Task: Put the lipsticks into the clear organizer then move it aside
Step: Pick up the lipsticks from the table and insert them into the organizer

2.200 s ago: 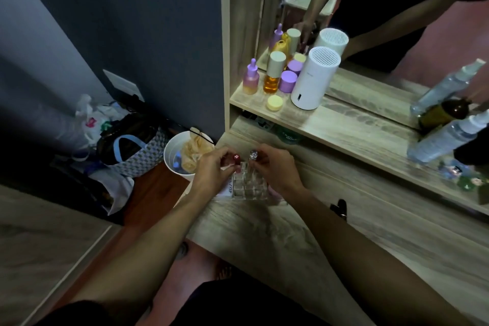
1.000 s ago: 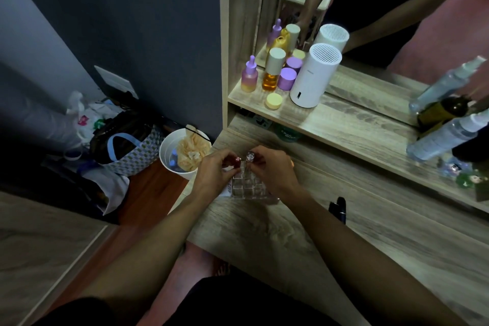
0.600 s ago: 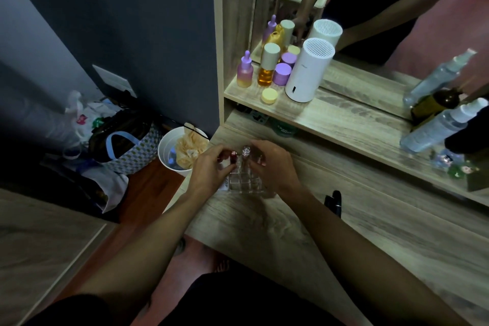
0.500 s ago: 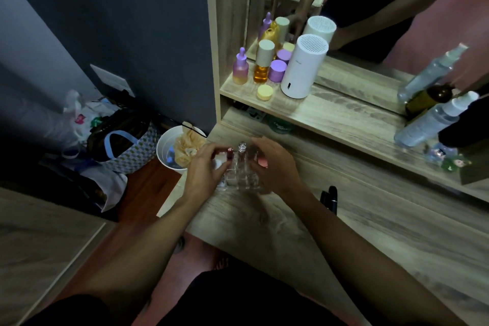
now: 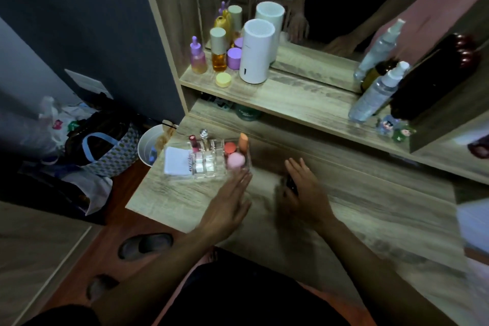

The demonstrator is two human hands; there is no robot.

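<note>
The clear organizer (image 5: 211, 159) sits near the far-left corner of the tabletop (image 5: 344, 206), just beside a white pad (image 5: 176, 161) on its left, a spot that reads as "aside" since it leaves the middle of the surface free. 2 lipsticks stand upright in its back-left cells, a red-capped lipstick (image 5: 193, 142) and a silver-capped lipstick (image 5: 203, 135), so the narrow slots keep them from tipping. The right compartment holds pink and orange makeup sponges (image 5: 234, 152). The left hand (image 5: 232, 193) is flat with its fingers pressed together, fingertips at the organizer's near-right corner (whether they touch it is blurred), a pose that suits a sliding push, not a lift. The right hand (image 5: 304, 190) hovers with fingers loosely spread, apart from the organizer, over a small dark object (image 5: 291, 182) on the tabletop; I cannot tell what that object is, or whether the hand grips it. The filling step looks done and the shove aside is probably finishing.
</note>
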